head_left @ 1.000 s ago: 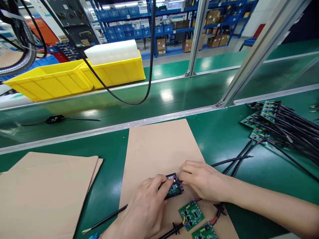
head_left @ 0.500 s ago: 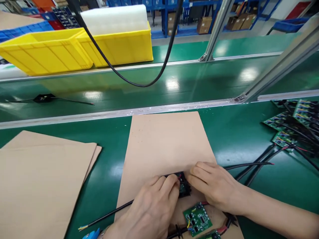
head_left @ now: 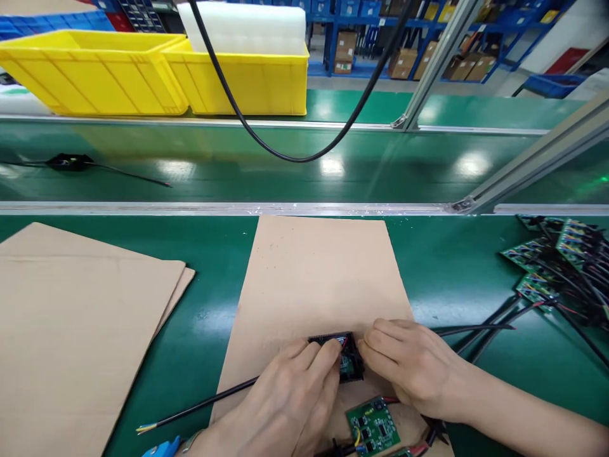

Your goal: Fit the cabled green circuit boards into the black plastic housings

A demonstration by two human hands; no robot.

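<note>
A small black plastic case point(head_left: 352, 371) with a green circuit board inside lies on the brown cardboard sheet point(head_left: 323, 273). Fingers of my left hand point(head_left: 290, 393) are closed on the case, pressing near a short red wire. My right hand point(head_left: 409, 362) is pinched at the right end of the case; its fingertips hide what they hold. A black cable point(head_left: 209, 401) with bared coloured wire ends runs out leftward from under my left hand. Behind my right hand another black cable point(head_left: 476, 330) sticks out. Below the hands lies a green circuit board point(head_left: 373, 426) with wires attached.
Several circuit boards with cables point(head_left: 561, 266) are heaped at the right. Stacked cardboard sheets point(head_left: 90, 317) lie at the left. Beyond a metal rail point(head_left: 214, 208) are a dark cabled piece point(head_left: 71, 162) and yellow bins point(head_left: 238, 86). A black cable loop point(head_left: 295, 158) hangs in front.
The camera view has shifted slightly. Both hands stay at the case in nearly the same pose, and a little more of the board inside it shows.
</note>
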